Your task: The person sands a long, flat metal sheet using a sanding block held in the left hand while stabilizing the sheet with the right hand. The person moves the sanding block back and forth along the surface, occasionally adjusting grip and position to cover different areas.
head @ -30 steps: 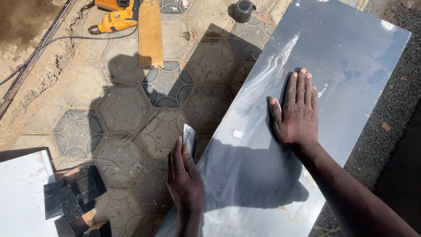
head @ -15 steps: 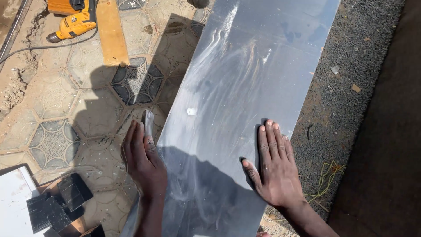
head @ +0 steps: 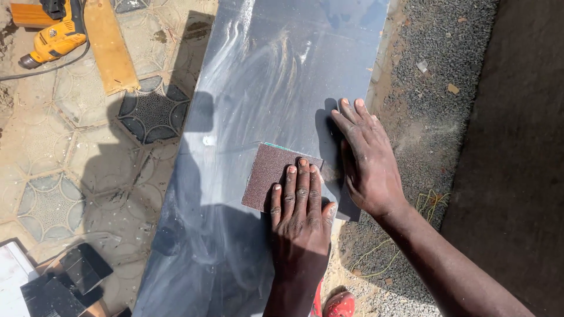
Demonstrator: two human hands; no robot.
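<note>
My left hand presses flat, fingers spread, on a brown square sandpaper sheet lying on the long grey metal panel, right hand open beside it; pale scuffing looks patchy, much still unsanded.

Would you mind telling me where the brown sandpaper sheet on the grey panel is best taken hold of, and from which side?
Probably by its far-left corner, coming from the left. The sandpaper sheet lies flat on the grey panel, and the left hand presses its near-right part with spread fingers, so only the left and far edges are free. The right hand rests on the panel to its right, blocking that side. Being thin and flat, it needs an edge peeled up.
</note>
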